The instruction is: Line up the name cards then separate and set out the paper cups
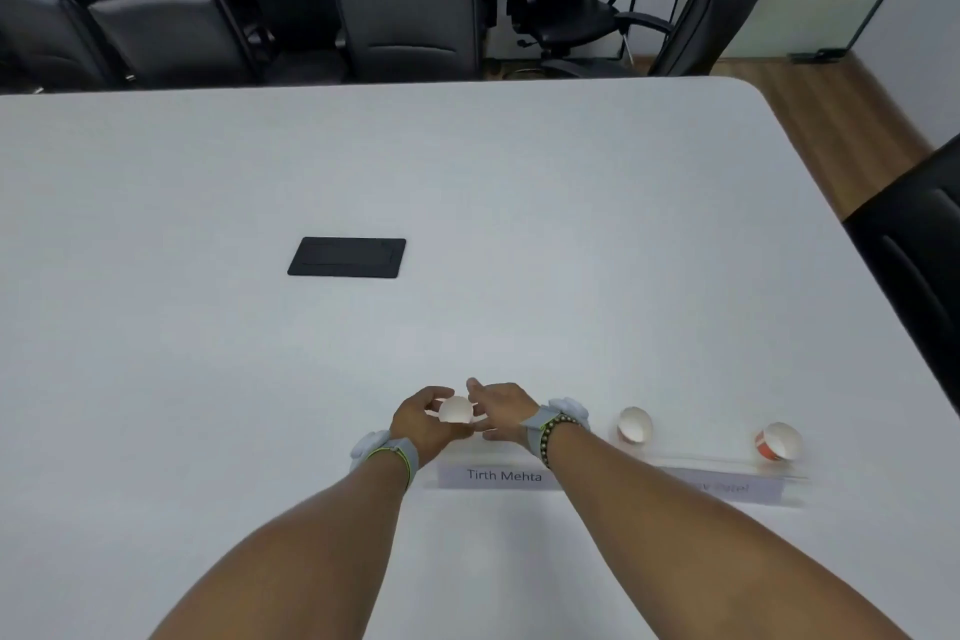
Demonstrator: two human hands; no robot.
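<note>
A paper cup (pixel 456 411) with a white inside sits between my two hands, just beyond a white name card (pixel 501 476) with printed black lettering. My left hand (pixel 421 418) curls around the cup's left side. My right hand (pixel 498 411) touches its right side with fingers spread. Two more red-and-white paper cups stand to the right, one (pixel 635 425) near my right wrist and one (pixel 778 441) farther right. A second name card (pixel 727 489) lies in front of them, its text blurred.
A black rectangular panel (pixel 347 257) lies flat in the middle of the white table (pixel 467 198). Black office chairs (pixel 410 21) stand beyond the far edge, and another chair (pixel 914 265) is at the right edge.
</note>
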